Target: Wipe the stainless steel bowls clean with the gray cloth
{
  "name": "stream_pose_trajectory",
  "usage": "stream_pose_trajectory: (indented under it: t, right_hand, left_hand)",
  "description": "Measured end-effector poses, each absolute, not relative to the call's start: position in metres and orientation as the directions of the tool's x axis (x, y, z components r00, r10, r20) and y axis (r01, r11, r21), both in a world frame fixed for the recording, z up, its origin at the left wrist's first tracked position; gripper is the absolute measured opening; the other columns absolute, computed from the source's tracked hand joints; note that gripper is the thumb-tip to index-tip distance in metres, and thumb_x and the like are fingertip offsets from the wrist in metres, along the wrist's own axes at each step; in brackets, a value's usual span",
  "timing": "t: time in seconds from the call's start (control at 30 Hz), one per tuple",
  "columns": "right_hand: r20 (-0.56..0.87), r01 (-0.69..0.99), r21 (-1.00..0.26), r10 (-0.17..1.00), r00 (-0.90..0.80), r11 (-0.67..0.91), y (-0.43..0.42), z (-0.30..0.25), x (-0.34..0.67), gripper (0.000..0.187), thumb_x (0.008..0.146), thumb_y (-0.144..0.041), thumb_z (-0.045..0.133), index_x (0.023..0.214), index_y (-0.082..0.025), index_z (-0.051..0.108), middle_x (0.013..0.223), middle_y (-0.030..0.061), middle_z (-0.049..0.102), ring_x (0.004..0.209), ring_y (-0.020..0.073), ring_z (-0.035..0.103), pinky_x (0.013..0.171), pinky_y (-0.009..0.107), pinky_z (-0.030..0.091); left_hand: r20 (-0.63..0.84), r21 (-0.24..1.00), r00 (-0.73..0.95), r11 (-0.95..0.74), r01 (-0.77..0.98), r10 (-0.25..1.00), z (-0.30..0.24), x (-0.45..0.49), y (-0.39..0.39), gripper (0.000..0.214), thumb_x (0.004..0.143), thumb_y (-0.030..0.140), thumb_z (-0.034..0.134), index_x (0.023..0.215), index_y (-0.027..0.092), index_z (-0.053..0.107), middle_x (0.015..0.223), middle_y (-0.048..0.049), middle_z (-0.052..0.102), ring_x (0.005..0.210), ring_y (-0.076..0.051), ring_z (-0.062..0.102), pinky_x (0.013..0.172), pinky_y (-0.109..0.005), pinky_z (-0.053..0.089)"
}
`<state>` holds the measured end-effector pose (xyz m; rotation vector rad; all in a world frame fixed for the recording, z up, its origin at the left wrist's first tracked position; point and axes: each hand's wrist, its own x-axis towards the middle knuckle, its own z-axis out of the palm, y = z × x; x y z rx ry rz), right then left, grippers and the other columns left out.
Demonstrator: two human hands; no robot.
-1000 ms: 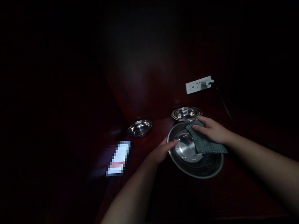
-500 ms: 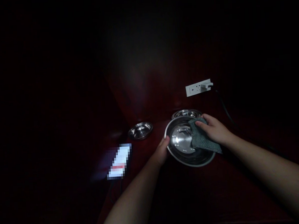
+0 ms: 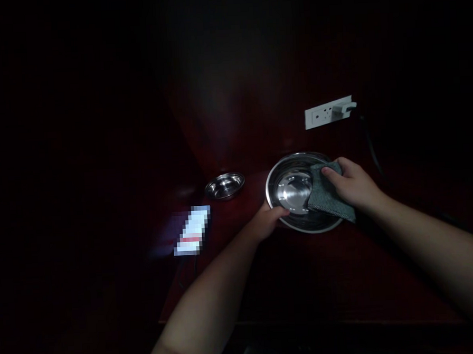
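Observation:
A shiny steel bowl (image 3: 295, 192) is tilted towards me, its inside lit. My left hand (image 3: 268, 219) grips its lower left rim, the thumb over the edge and the other fingers hidden beneath. On the right side, my right hand (image 3: 353, 181) pinches a grey-green cloth (image 3: 328, 193) that lies over the rim and hangs into the bowl. The right thumb rests on top of the cloth; the fingers behind it are partly hidden.
A smaller steel dish (image 3: 225, 186) stands on the dark red table (image 3: 241, 261) to the left. Nearer me is a lit, pixelated screen (image 3: 192, 230). A white wall socket (image 3: 328, 112) with a plug and a dark cable (image 3: 373, 151) is at the back right.
The whole view has shifted, so the scene sits higher. My left hand has moved along the rim towards the bottom. The bowl now covers the second dish behind it.

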<state>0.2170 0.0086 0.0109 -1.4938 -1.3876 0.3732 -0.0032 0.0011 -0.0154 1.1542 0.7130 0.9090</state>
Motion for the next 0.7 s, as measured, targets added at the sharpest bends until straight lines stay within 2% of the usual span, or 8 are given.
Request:
stream_pose_trajectory:
  t: [0.23, 0.4, 0.6, 0.7]
  right_hand:
    - [0.392, 0.548, -0.814, 0.879, 0.27, 0.194, 0.007, 0.011, 0.214, 0.022, 0.078, -0.043, 0.053, 0.071, -0.023, 0.047, 0.064, 0.0002, 0.053, 0.056, 0.0162, 0.05, 0.048, 0.029, 0.038]
    - [0.384, 0.537, -0.817, 0.893, 0.237, 0.209, 0.006, 0.012, 0.212, 0.021, 0.079, -0.043, 0.053, 0.072, -0.024, 0.048, 0.066, 0.0011, 0.054, 0.059, 0.0177, 0.051, 0.05, 0.031, 0.04]
    - [0.452, 0.518, -0.816, 0.844, 0.29, 0.259, 0.007, 0.01, 0.214, 0.023, 0.079, -0.045, 0.053, 0.072, -0.025, 0.045, 0.066, 0.0003, 0.051, 0.06, 0.0176, 0.049, 0.05, 0.031, 0.037]
    - [0.461, 0.512, -0.823, 0.817, 0.346, 0.248, 0.009, 0.007, 0.215, 0.022, 0.08, -0.045, 0.051, 0.072, -0.025, 0.046, 0.067, 0.0005, 0.05, 0.061, 0.018, 0.049, 0.05, 0.031, 0.037]
  left_hand:
    - [-0.01, 0.971, 0.476, 0.123, -0.207, 0.879, -0.016, -0.01, 0.006, 0.051, 0.056, 0.023, 0.066, 0.106, 0.015, 0.06, 0.083, -0.005, 0.069, 0.083, -0.025, 0.063, 0.077, -0.037, 0.046]
    - [-0.033, 0.957, 0.443, 0.157, -0.245, 0.896, -0.02, -0.014, 0.007, 0.05, 0.061, 0.033, 0.07, 0.104, 0.012, 0.062, 0.089, -0.0089, 0.07, 0.091, -0.027, 0.063, 0.083, -0.039, 0.046]
    - [0.027, 0.929, 0.421, 0.133, -0.345, 0.907, -0.024, -0.008, 0.005, 0.065, 0.069, 0.05, 0.068, 0.121, 0.015, 0.054, 0.106, -0.0123, 0.068, 0.101, -0.029, 0.062, 0.09, -0.042, 0.045]
    - [0.072, 0.915, 0.411, 0.103, -0.39, 0.909, -0.024, -0.004, 0.002, 0.068, 0.07, 0.048, 0.069, 0.127, 0.017, 0.049, 0.117, -0.0125, 0.064, 0.107, -0.029, 0.06, 0.092, -0.044, 0.045]
